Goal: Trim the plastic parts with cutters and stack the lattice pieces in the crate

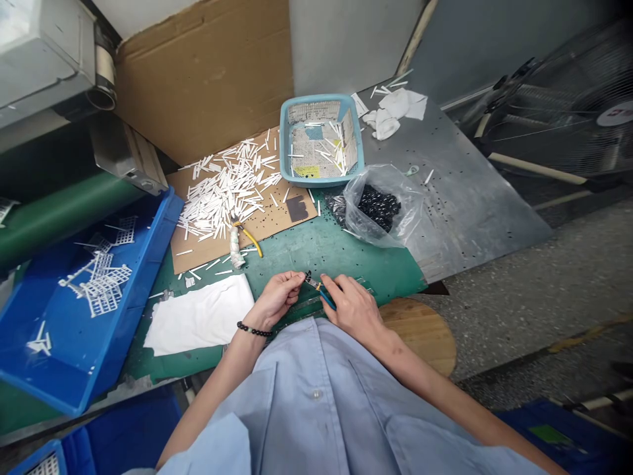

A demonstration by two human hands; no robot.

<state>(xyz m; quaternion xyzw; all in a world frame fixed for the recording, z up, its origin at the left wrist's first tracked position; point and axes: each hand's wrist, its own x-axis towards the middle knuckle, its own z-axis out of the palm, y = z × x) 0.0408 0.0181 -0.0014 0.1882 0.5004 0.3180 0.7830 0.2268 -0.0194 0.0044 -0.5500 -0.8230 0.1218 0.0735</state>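
- Light-blue shirt (316, 396) fills the bottom of the view, with both forearms reaching out from it
- Left hand (277, 300), a beaded bracelet (254, 328) at its wrist, pinches a small dark piece (307, 276) in its fingertips; the piece is too small to identify
- Right hand (353, 310) is curled around blue-handled side cutters (321, 290), their tips right at that dark piece
- Green cutting mat (316, 254) lies under both hands, with a white cloth (198, 315) on it to the left and a round wooden stool (420, 333) to the right
- Yellow-handled pliers (250, 239) rest just beyond, at the edge of a cardboard sheet (267, 224) heaped with white plastic strips (227, 191)
- Farther off, on a metal table (469, 198) — a clear plastic bag (378, 204) of black pieces and a light-blue basket (321, 105)
- Blue bin (148, 224) sits far left, holding white plastic frames
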